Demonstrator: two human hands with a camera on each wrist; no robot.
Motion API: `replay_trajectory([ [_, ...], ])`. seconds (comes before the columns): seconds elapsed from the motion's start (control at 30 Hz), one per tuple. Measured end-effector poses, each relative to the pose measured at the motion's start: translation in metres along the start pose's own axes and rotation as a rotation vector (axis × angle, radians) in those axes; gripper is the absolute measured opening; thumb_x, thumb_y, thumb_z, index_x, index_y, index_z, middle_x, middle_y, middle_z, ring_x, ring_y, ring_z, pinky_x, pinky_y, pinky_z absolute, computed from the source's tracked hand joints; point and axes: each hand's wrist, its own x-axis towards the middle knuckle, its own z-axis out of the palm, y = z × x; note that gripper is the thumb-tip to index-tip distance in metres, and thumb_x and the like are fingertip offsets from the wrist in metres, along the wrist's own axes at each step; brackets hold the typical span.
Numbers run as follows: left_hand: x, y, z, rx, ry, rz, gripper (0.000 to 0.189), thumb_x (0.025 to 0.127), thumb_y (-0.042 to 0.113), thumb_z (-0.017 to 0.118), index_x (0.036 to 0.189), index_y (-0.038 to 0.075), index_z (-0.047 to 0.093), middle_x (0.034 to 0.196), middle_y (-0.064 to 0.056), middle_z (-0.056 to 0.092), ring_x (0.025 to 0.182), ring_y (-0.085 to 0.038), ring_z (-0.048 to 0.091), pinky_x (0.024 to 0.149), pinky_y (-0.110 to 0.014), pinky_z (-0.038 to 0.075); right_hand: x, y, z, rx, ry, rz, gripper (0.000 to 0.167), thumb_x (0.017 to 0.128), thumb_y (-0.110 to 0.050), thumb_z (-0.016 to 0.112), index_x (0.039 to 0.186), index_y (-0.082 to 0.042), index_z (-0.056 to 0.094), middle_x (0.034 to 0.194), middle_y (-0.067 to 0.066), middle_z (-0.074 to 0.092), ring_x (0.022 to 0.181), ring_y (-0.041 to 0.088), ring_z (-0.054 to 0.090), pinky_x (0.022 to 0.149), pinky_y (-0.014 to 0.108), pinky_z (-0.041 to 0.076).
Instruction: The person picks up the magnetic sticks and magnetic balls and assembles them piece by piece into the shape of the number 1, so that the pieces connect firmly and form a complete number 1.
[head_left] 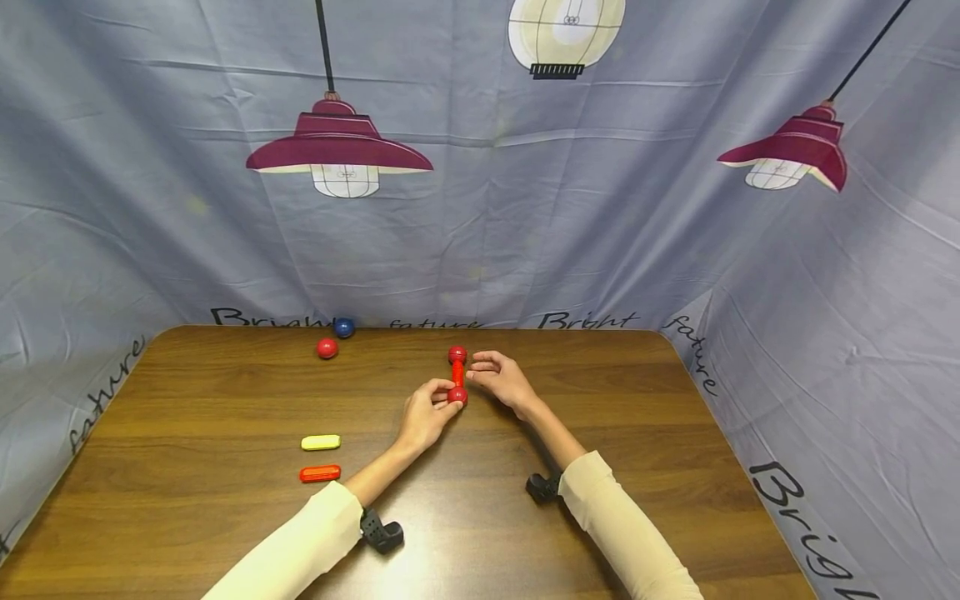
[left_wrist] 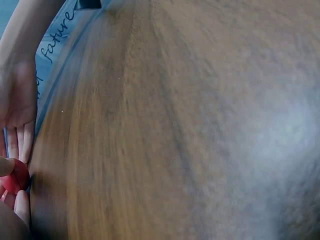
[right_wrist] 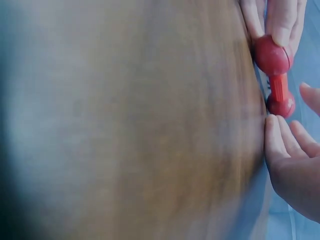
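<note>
A red dumbbell-shaped piece [head_left: 457, 375], two red balls joined by an orange-red bar [right_wrist: 278, 88], is near the middle of the table. My left hand [head_left: 422, 417] pinches its near ball [left_wrist: 19, 178] between thumb and fingers. Just right of the piece is my right hand [head_left: 504, 383], its fingers loosely bent and apart from the bar. In the right wrist view, those fingertips come close to the far ball [right_wrist: 281, 105]; whether they touch it I cannot tell.
To the left lie a yellow stick [head_left: 321, 442] and an orange-red stick [head_left: 320, 473]. Near the back edge sit a red ball [head_left: 327, 348] and a blue ball [head_left: 343, 327]. A printed curtain [head_left: 480, 250] surrounds the wooden table [head_left: 637, 517] at the back and sides.
</note>
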Motion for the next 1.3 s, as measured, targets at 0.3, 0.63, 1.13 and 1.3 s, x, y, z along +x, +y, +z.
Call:
replay_trajectory([
  [0.3, 0.000, -0.005, -0.001, 0.008, 0.020, 0.024, 0.028, 0.084, -0.005, 0.077, 0.109, -0.008, 0.066, 0.110, -0.023, 0.065, 0.100, -0.036, 0.068, 0.084, -0.029, 0.057, -0.018, 0.002, 0.004, 0.025, -0.147, -0.003, 0.030, 0.090, -0.005, 0.073, 0.117, 0.005, 0.067, 0.109, 0.016, 0.071, 0.102, 0.022, 0.068, 0.085, 0.028, 0.055],
  [0.63, 0.000, -0.007, -0.001, 0.019, 0.005, 0.019, 0.029, 0.084, -0.005, 0.077, 0.111, -0.008, 0.066, 0.110, -0.022, 0.064, 0.101, -0.036, 0.067, 0.084, -0.028, 0.057, -0.020, 0.004, 0.008, 0.052, -0.189, -0.043, 0.026, 0.090, -0.001, 0.072, 0.115, 0.005, 0.068, 0.105, 0.014, 0.072, 0.098, 0.019, 0.068, 0.083, 0.028, 0.056],
  [1.13, -0.006, 0.007, -0.026, 0.148, -0.062, 0.071, 0.040, 0.085, -0.001, 0.076, 0.123, -0.006, 0.063, 0.120, -0.023, 0.063, 0.108, -0.037, 0.064, 0.089, -0.037, 0.056, -0.026, -0.005, 0.004, 0.044, -0.201, -0.049, 0.028, 0.090, 0.004, 0.070, 0.116, 0.014, 0.064, 0.108, 0.025, 0.069, 0.101, 0.029, 0.067, 0.083, 0.029, 0.056],
  [1.3, -0.012, 0.016, -0.046, 0.168, -0.056, 0.122, 0.043, 0.086, 0.000, 0.077, 0.125, -0.006, 0.062, 0.121, -0.023, 0.064, 0.109, -0.037, 0.064, 0.092, -0.041, 0.055, -0.037, -0.026, 0.003, 0.043, -0.194, -0.053, 0.028, 0.090, 0.005, 0.069, 0.116, 0.015, 0.063, 0.108, 0.026, 0.068, 0.101, 0.031, 0.067, 0.083, 0.028, 0.056],
])
